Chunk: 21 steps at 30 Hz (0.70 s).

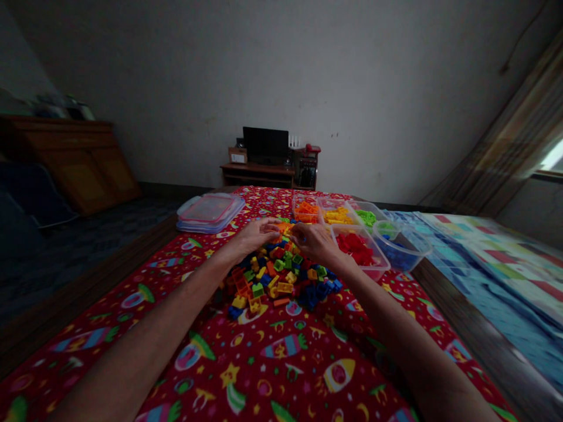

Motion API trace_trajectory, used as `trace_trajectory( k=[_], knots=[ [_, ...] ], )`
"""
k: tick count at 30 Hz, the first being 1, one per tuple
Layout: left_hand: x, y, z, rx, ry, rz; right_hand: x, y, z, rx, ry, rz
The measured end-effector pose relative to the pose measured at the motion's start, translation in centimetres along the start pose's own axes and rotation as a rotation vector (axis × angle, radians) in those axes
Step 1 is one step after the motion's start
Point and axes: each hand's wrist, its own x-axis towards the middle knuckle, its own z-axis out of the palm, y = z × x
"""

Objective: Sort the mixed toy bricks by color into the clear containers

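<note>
A mixed heap of toy building blocks lies on the tablecloth, in red, orange, yellow, green and blue. Both hands are over its far side, close together. My left hand has its fingers drawn together, with orange blocks right at the fingertips; what it grips is too small to be sure of. Curled in a pinch, my right hand faces it, and its fingers hide whatever is between them. Just right of that hand is a clear container of red blocks. Behind it, containers hold orange blocks, yellow blocks and green blocks.
A round clear tub with blue blocks stands at the table's right edge. Stacked plastic lids lie at the far left. The red patterned tablecloth covers the table. A bed adjoins on the right; a monitor stands beyond.
</note>
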Motion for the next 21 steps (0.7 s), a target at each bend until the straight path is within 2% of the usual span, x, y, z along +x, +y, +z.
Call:
trace_trajectory(
  k=[3, 6, 12, 17, 21],
  knots=[
    [-0.5, 0.4, 0.3, -0.115, -0.003, -0.040, -0.1, -0.3, 0.2, 0.055, 0.033, 0.000],
    [-1.0, 1.0, 0.8, -0.209, -0.030, -0.073, 0.0, -0.3, 0.7, 0.117, 0.011, -0.019],
    [-1.1, 1.4, 1.5, -0.218, -0.056, -0.076, -0.1, -0.5, 0.7, 0.110, -0.053, -0.049],
    [0.4, -0.6, 0.8, 0.053, -0.006, 0.031, 0.0, 0.3, 0.2, 0.078, -0.005, -0.007],
    [1.2, -1.8, -0.3, 0.315, -0.022, 0.119, 0.3, 1.7, 0.0, 0.214, 0.008, 0.027]
  ],
)
